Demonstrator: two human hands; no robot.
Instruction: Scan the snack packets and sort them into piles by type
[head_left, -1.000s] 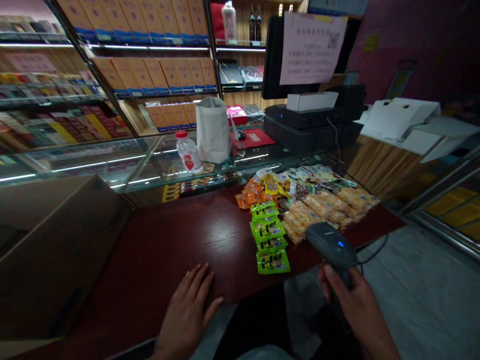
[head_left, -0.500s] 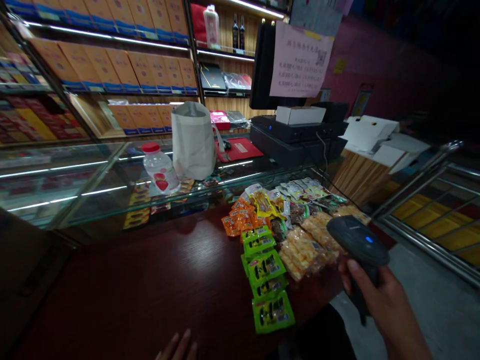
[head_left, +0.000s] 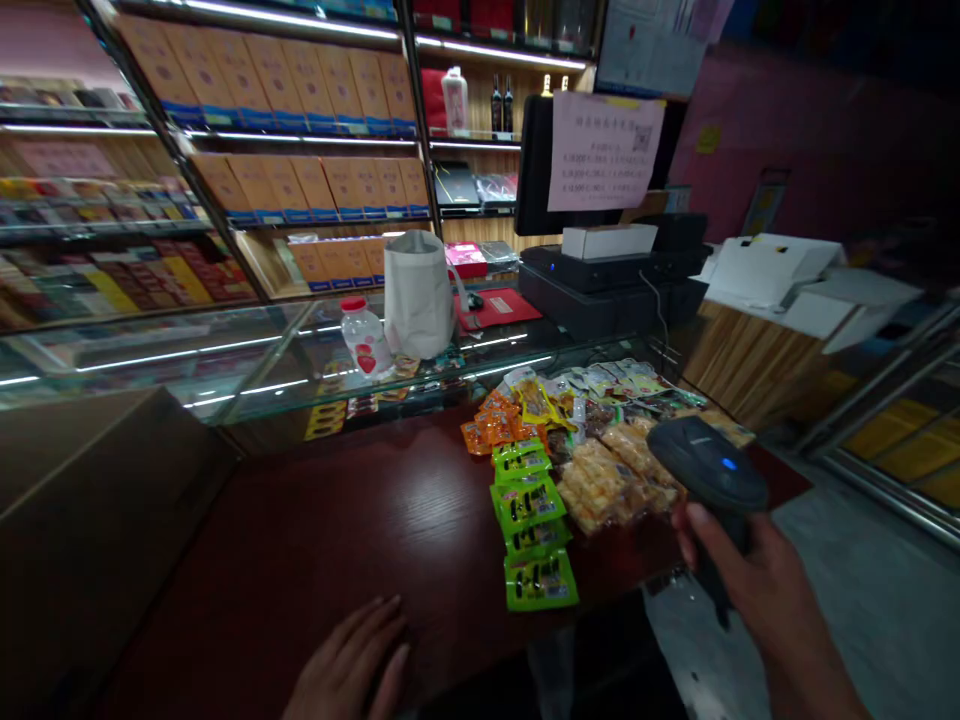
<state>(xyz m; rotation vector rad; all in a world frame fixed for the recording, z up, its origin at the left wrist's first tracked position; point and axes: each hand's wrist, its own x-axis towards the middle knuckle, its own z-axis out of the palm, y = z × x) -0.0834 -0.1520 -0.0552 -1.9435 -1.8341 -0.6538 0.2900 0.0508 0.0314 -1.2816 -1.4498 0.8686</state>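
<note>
My right hand [head_left: 757, 580] is wrapped round the handle of a black barcode scanner [head_left: 701, 462], which has a blue light on top. The scanner hovers just right of clear packs of pale snacks [head_left: 600, 485]. My left hand [head_left: 356, 655] rests on the dark red table [head_left: 300, 540] near its front edge, fingers stretched out with nothing in them. Between the hands, green snack packets [head_left: 534, 505] lie in an overlapping column. Behind them are small orange packets [head_left: 496, 420], a yellow packet [head_left: 538, 402] and several whitish packets [head_left: 615, 380].
A cardboard box [head_left: 112, 480] stands at the left. On the glass counter [head_left: 262, 375] are a red-capped bottle [head_left: 365, 338], a whitish bag [head_left: 418, 295], a red folder [head_left: 499, 308] and a black monitor [head_left: 536, 165]. A metal railing [head_left: 877, 490] runs along the right.
The view has tilted up and turned left. More of my left hand shows on the table, and more of the cardboard box is visible. The barcode scanner stays in my right hand beside the snack packs.
</note>
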